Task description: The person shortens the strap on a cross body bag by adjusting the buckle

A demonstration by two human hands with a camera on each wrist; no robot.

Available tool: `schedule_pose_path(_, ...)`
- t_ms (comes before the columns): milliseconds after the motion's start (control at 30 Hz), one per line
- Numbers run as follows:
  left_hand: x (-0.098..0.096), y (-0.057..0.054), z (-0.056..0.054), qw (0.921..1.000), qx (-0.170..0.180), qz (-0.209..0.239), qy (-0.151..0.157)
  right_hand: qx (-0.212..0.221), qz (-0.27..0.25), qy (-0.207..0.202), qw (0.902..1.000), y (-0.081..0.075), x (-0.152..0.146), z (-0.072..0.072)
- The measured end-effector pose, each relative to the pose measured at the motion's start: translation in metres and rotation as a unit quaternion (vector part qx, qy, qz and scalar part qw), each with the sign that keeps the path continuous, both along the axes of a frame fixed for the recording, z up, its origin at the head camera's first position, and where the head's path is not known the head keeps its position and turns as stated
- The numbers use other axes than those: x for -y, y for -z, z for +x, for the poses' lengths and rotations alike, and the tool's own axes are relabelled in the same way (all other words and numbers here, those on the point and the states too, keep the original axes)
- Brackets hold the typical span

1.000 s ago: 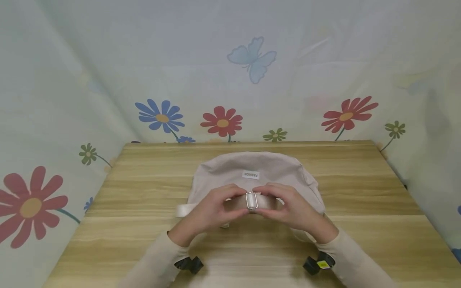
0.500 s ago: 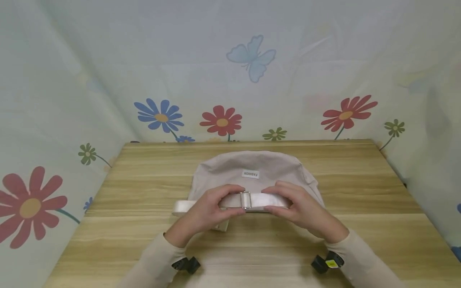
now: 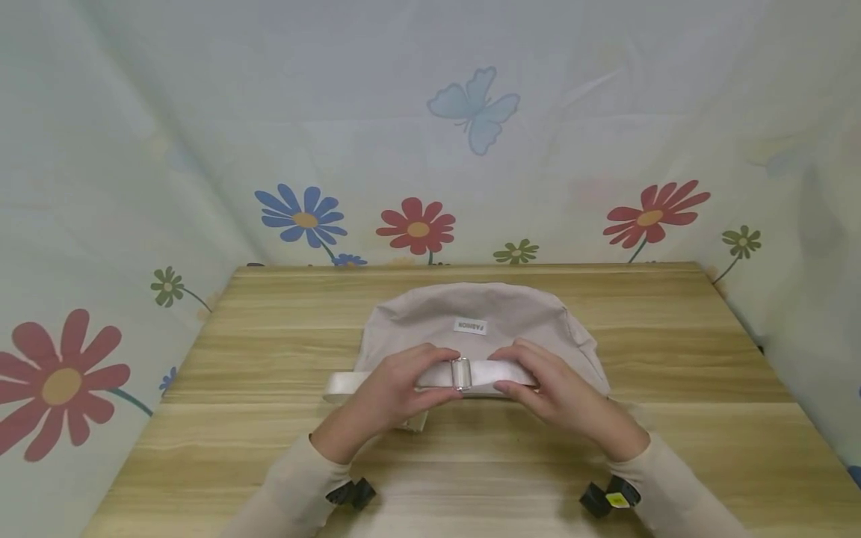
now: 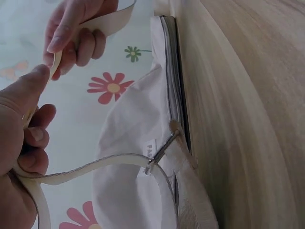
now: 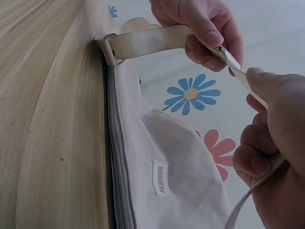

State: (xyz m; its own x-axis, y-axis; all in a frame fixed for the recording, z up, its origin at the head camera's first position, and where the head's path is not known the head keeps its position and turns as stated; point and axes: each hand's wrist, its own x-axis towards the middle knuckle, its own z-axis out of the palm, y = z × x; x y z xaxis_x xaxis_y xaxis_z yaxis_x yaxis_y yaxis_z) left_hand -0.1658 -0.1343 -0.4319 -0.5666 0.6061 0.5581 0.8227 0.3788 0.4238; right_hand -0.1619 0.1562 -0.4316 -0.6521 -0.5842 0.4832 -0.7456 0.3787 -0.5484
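A pale pink bag (image 3: pixel 430 321) with a small FASHION label (image 3: pixel 470 326) lies on the table. Its light strap (image 3: pixel 498 372) runs through a metal slider buckle (image 3: pixel 461 373) held up in front of the bag. My left hand (image 3: pixel 397 382) pinches the strap at the buckle's left side, thumb below and fingers above. To the right of the buckle, my right hand (image 3: pixel 563 387) grips the strap, leaving a short flat stretch bare between the hands. In the right wrist view, the strap passes through a metal ring (image 5: pixel 112 50) at the bag's end, beside the zipper (image 5: pixel 121 167).
The wood-grain table (image 3: pixel 269 329) reaches back to a flower-printed curtain (image 3: pixel 551 149). A strap loop (image 3: pixel 343 385) sticks out left of the bag. Black wrist cameras (image 3: pixel 353 493) sit under both cuffs.
My right hand has shifted right along the strap, away from the buckle, exposing more strap between the hands. The buckle and my left hand have moved slightly left. The bag stays in place.
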Motion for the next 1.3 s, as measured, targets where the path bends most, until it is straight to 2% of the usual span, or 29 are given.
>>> schedule_pose_path(100,-0.001,0.001,0.000,0.9998,-0.016,-0.001,-0.006,-0.006,0.009,-0.004,0.9999,0.000,-0.001,0.000)
schedule_pose_path(300,-0.003,0.002,0.002,0.9986,0.022,0.048,0.007,-0.023,0.056,-0.011,0.9981,0.002,0.000,0.000)
schedule_pose_path(667,-0.006,0.004,0.005,0.9903,0.095,0.101,0.013,0.000,-0.011,-0.021,0.9997,0.018,0.015,0.005)
schedule_pose_path(900,-0.008,0.006,0.004,0.9920,0.080,0.095,0.023,-0.014,-0.031,-0.032,0.9989,0.020,0.025,0.006)
schedule_pose_path(1067,-0.010,0.006,0.005,0.9907,0.100,0.092,0.012,-0.018,-0.032,-0.018,0.9992,0.018,0.030,0.008)
schedule_pose_path(1300,-0.008,0.005,0.007,0.9862,0.141,0.083,-0.025,-0.010,0.008,0.021,0.9997,0.014,0.021,0.009)
